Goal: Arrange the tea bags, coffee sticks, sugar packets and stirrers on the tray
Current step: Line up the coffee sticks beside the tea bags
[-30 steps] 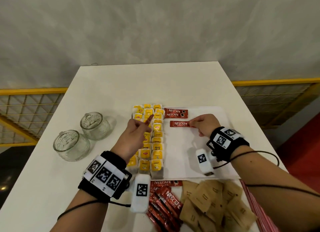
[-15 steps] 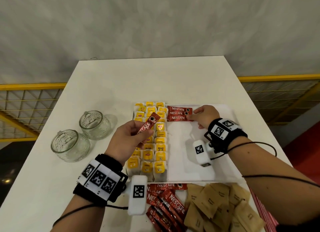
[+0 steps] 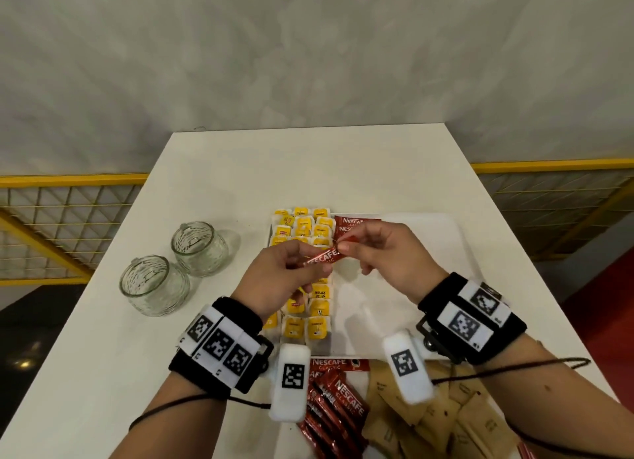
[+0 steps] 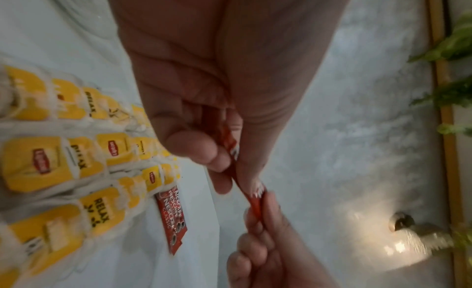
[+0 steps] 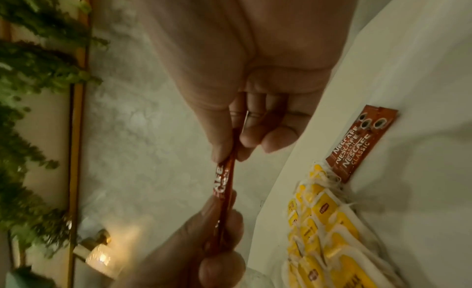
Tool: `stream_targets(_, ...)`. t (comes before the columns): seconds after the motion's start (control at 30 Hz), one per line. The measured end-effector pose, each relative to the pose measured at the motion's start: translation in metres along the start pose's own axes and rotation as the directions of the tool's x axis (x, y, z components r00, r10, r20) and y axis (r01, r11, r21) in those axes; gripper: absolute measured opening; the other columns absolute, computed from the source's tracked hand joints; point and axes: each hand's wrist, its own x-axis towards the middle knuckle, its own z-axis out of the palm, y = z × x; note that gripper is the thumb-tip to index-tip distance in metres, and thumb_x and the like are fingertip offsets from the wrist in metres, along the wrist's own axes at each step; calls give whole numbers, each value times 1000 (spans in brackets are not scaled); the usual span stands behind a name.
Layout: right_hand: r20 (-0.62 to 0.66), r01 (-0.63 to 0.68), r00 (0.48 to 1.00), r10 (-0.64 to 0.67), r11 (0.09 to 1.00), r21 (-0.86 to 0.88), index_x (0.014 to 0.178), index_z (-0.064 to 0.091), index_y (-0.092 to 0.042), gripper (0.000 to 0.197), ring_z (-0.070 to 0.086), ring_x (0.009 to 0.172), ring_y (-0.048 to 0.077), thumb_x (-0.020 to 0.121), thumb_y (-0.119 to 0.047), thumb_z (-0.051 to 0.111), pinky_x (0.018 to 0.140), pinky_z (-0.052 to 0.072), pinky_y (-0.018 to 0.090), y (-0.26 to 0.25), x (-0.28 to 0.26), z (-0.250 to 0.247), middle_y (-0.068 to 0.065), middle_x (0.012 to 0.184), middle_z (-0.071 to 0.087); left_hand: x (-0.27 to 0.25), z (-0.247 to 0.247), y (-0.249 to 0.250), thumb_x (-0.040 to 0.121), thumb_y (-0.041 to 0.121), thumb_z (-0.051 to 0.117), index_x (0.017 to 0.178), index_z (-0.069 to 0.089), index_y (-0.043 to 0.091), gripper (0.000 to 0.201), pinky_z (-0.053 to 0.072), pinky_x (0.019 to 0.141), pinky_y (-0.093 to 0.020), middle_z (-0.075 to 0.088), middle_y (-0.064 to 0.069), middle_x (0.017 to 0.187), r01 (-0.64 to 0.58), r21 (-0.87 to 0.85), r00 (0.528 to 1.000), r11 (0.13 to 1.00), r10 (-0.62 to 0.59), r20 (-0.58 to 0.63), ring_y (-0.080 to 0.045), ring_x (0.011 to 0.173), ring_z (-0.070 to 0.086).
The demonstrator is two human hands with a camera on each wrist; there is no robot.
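Note:
A red coffee stick (image 3: 324, 255) hangs in the air above the white tray (image 3: 429, 252). My left hand (image 3: 320, 265) pinches its left end and my right hand (image 3: 343, 247) pinches its right end. The left wrist view shows the stick (image 4: 255, 203) running from my left hand (image 4: 231, 163) into the right hand's fingers (image 4: 265, 227). In the right wrist view my right hand (image 5: 227, 155) grips the stick (image 5: 224, 183). Yellow tea bags (image 3: 307, 227) lie in rows on the tray's left part. Beside them at the far end lie three coffee sticks (image 3: 356, 222).
Two glass jars (image 3: 199, 247) (image 3: 154, 286) stand on the table left of the tray. At the near edge lie a heap of coffee sticks (image 3: 338, 409) and brown sugar packets (image 3: 432, 421). The tray's right part is bare.
My right hand left the coffee sticks lying on the tray and came back to take the far end of the stick in my left hand. Both hands now hold it.

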Motion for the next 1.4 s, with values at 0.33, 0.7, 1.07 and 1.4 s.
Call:
stream_targets(0.33, -88, -47, 994, 61, 987, 154, 87, 69, -7, 6, 48, 46, 9, 85, -2, 67, 49, 44, 19, 3, -13, -13, 5, 71, 67, -11, -5, 5, 85, 22, 70, 82, 74, 19, 6, 46, 53, -17, 73, 7, 75, 7, -115, 991, 993, -22, -136, -2, 60, 56)
stream_targets(0.7, -10, -127, 992, 127, 989, -77, 91, 73, -13, 10, 55, 61, 8, 89, -10, 64, 59, 49, 21, 21, -14, -42, -3, 72, 63, -10, -3, -5, 85, 16, 70, 87, 76, 15, 6, 43, 50, -20, 71, 4, 74, -39, -12, 989, 999, 37, -142, -4, 54, 47)
stream_targets(1.07, -320, -407, 892, 321, 877, -254, 97, 63, -14, 18, 53, 55, 16, 83, -17, 73, 51, 41, 25, 89, 25, -68, 6, 83, 64, 3, -11, -8, 89, 18, 66, 86, 72, 13, 8, 43, 54, -24, 70, 3, 72, -75, -10, 977, 997, 71, -202, -6, 56, 52)
stream_targets(1.4, -411, -461, 856, 314, 823, -331, 89, 52, -23, 37, 64, 79, 26, 70, -32, 83, 80, 55, 43, 94, 61, -55, 8, 95, 66, 12, -15, -14, 90, 18, 65, 88, 71, 15, 7, 44, 53, -23, 71, 2, 74, -61, -24, 981, 998, 55, -188, -5, 56, 54)
